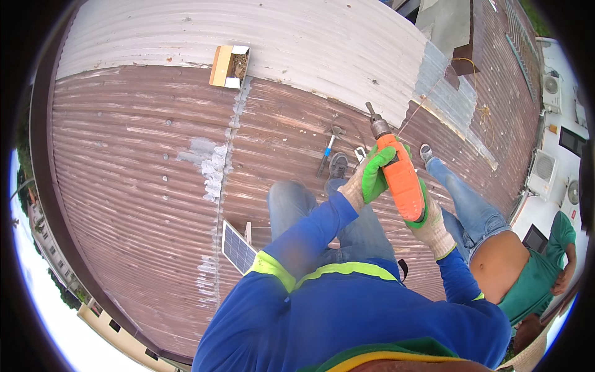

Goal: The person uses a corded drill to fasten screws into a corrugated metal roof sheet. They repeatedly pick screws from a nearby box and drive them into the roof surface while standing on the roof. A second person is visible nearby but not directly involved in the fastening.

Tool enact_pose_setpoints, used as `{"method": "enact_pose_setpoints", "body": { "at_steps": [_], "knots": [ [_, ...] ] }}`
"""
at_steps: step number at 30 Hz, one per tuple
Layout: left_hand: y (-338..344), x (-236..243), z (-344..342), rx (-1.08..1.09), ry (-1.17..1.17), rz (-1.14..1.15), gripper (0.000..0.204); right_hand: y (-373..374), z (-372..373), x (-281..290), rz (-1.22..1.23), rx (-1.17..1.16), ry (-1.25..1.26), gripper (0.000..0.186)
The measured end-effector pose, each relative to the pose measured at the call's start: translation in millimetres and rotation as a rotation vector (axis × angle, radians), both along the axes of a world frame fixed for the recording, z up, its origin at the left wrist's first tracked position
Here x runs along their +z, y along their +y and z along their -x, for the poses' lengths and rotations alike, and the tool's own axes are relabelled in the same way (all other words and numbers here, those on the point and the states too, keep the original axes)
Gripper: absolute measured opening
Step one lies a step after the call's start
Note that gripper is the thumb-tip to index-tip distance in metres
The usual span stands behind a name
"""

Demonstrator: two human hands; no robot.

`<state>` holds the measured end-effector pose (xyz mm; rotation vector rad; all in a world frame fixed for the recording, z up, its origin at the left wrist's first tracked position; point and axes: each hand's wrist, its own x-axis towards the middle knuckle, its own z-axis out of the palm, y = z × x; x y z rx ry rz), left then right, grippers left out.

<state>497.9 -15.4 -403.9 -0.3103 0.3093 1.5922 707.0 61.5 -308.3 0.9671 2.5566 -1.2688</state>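
A weathered brown corrugated metal roof (142, 136) is spreading underneath, a pale grey corrugated strip (279, 31) is crossing its far side, and a white building wall (561, 130) is bordering it on the right. Another person in a green shirt (533, 279) and blue jeans is occupying the right edge. A small framed solar panel (238, 247) is resting left of the wearer's legs; an open cardboard box (222, 66) is sitting farther off, where brown and pale sheets are meeting. An orange-bodied power drill (401, 180) is lying between both grips, its long axis slanting away from the torso and slightly leftward. A blue-and-black-handled hammer (328, 150) is lying to its left. The left grip (375, 177), in a green-and-cream glove, is wrapping the drill's left flank, nearer the chuck; the similarly gloved right grip (431, 224) is clasping the rear, some fingers hiding. The short grey bit (370, 108) is pointing outward, apart from both.
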Motion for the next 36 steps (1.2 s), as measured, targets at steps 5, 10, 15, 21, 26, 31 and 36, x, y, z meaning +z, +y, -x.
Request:
{"method": "enact_pose_setpoints", "body": {
  "at_steps": [5,10,15,21,26,31,36],
  "knots": [
    [-20,-10,3,0.002,-0.177,0.199,0.043,10,22,10,0.004,0.154,-0.123,0.11],
    [-26,-50,89,-0.031,-0.138,0.382,0.031,-16,121,-22,0.163,0.042,-0.219,0.108],
    [23,-52,210,-0.123,-0.244,0.514,0.038,24,241,-23,0.186,-0.056,-0.331,0.106],
    [61,-44,336,-0.084,-0.342,0.395,0.047,78,379,1,0.109,0.082,-0.434,0.109],
    [78,-74,389,-0.054,-0.296,0.432,0.042,110,449,-24,0.165,0.14,-0.546,0.104],
    [84,-137,401,-0.058,-0.288,0.557,0.034,120,479,-93,0.214,0.112,-0.574,0.095],
    [70,-270,401,-0.059,-0.222,0.674,0.027,118,488,-224,0.249,0.172,-0.57,0.09]
  ]
}}
